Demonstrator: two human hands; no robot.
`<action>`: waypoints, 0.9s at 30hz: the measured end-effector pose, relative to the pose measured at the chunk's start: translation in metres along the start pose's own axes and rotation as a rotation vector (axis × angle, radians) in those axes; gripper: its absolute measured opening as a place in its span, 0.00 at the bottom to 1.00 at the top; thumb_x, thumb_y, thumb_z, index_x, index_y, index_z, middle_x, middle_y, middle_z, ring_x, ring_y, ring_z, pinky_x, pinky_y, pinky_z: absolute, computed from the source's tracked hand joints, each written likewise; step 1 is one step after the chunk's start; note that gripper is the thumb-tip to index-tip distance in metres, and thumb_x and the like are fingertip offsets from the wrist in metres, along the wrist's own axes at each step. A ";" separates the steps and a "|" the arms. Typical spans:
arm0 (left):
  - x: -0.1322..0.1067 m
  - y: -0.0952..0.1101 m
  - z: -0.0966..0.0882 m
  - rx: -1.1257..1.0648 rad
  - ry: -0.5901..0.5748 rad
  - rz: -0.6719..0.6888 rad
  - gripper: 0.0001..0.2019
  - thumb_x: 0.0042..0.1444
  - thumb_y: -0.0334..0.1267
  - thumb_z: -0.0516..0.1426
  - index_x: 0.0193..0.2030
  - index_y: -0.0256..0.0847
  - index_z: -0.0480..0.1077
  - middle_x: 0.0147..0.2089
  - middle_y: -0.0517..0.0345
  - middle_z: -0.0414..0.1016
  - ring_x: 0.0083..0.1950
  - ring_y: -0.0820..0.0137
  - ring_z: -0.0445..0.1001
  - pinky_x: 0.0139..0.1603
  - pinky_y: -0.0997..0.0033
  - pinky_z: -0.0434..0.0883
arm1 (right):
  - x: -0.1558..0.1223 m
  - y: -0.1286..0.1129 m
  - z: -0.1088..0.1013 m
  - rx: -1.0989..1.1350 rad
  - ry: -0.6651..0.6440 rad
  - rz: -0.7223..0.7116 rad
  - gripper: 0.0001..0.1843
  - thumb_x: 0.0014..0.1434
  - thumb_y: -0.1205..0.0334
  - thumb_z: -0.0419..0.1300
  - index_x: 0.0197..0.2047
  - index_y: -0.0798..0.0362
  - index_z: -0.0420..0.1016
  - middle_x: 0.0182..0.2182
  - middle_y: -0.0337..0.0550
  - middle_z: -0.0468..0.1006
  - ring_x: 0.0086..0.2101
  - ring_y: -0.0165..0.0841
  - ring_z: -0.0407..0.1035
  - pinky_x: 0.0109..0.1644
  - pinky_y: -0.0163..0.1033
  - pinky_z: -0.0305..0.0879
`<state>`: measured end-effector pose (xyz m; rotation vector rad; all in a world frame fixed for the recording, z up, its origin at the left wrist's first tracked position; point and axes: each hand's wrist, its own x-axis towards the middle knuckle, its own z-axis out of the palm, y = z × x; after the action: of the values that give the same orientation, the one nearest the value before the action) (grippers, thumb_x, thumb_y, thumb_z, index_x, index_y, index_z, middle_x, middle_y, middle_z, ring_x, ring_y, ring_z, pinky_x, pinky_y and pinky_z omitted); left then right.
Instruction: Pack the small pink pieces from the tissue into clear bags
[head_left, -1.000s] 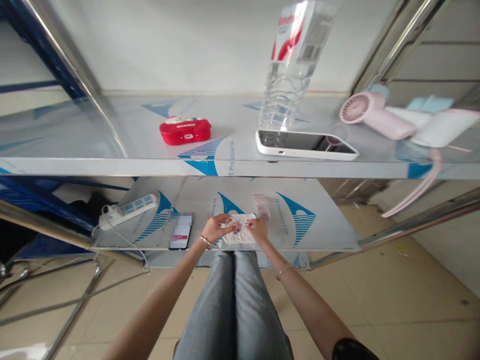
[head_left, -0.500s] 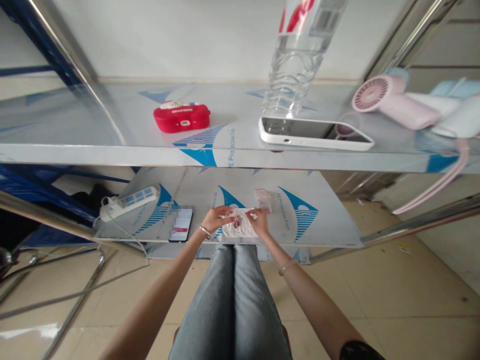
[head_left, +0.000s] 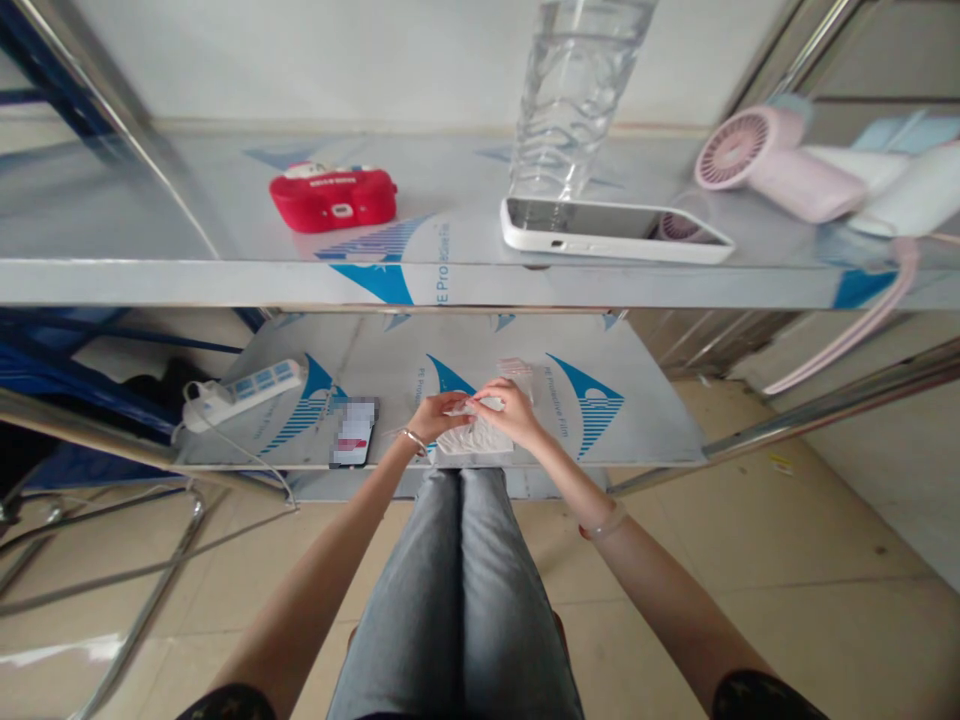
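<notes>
My left hand [head_left: 439, 416] and my right hand [head_left: 511, 410] meet over the lower shelf, their fingertips pinched close together. Between them is something small and pale that I cannot make out. Just beneath lies a crumpled white sheet or bag [head_left: 476, 440], near the shelf's front edge. Behind my right hand, a small clear bag with red stripes [head_left: 517, 370] shows in part. Left of my left hand, a phone with a lit screen [head_left: 355, 432] lies flat.
A white power strip [head_left: 244, 395] with a cable is at the lower shelf's left. On the upper shelf stand a red earphone case [head_left: 334, 200], a water bottle [head_left: 570, 110], a white-cased phone [head_left: 615, 232] and a pink handheld fan [head_left: 780, 165]. The upper shelf's edge [head_left: 480, 286] overhangs behind my hands.
My right hand has moved left to meet my left fingertips. The small red patterned piece that showed between the hands is now hidden. The whole view has shifted slightly.
</notes>
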<state>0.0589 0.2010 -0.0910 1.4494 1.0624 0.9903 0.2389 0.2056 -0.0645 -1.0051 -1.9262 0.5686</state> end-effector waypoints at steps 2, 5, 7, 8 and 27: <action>0.001 -0.004 0.000 -0.059 -0.001 -0.017 0.25 0.35 0.44 0.68 0.42 0.36 0.74 0.42 0.51 0.78 0.44 0.65 0.75 0.51 0.63 0.69 | -0.005 0.002 0.005 0.020 0.003 0.034 0.10 0.55 0.54 0.62 0.30 0.52 0.77 0.31 0.42 0.74 0.36 0.33 0.69 0.42 0.38 0.64; 0.002 -0.009 0.002 -0.144 0.023 -0.059 0.25 0.32 0.43 0.69 0.41 0.36 0.75 0.43 0.50 0.78 0.46 0.64 0.74 0.53 0.61 0.69 | -0.013 0.013 0.011 0.075 0.119 0.115 0.14 0.59 0.52 0.57 0.33 0.53 0.76 0.33 0.43 0.74 0.36 0.32 0.70 0.39 0.36 0.65; 0.002 -0.011 0.004 -0.175 0.043 -0.090 0.26 0.30 0.43 0.70 0.39 0.35 0.75 0.43 0.50 0.78 0.46 0.63 0.74 0.53 0.61 0.69 | -0.018 0.028 0.014 0.069 0.170 0.164 0.15 0.60 0.52 0.55 0.33 0.54 0.75 0.32 0.44 0.75 0.35 0.32 0.70 0.38 0.36 0.65; 0.002 -0.011 0.004 -0.183 0.051 -0.104 0.26 0.30 0.43 0.70 0.39 0.35 0.75 0.43 0.50 0.78 0.46 0.63 0.75 0.53 0.61 0.69 | -0.020 0.037 0.016 0.036 0.169 0.188 0.14 0.60 0.53 0.55 0.33 0.54 0.75 0.32 0.44 0.75 0.34 0.32 0.70 0.39 0.36 0.65; -0.005 -0.007 0.003 -0.020 0.199 -0.108 0.22 0.38 0.48 0.66 0.37 0.35 0.74 0.36 0.52 0.79 0.41 0.65 0.76 0.45 0.66 0.71 | -0.050 0.116 0.067 -0.542 -0.079 0.381 0.11 0.59 0.60 0.54 0.37 0.52 0.77 0.39 0.46 0.74 0.44 0.36 0.63 0.51 0.40 0.55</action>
<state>0.0601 0.1957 -0.0982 1.2823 1.2572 1.0803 0.2461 0.2304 -0.2053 -1.7395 -2.0165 0.2933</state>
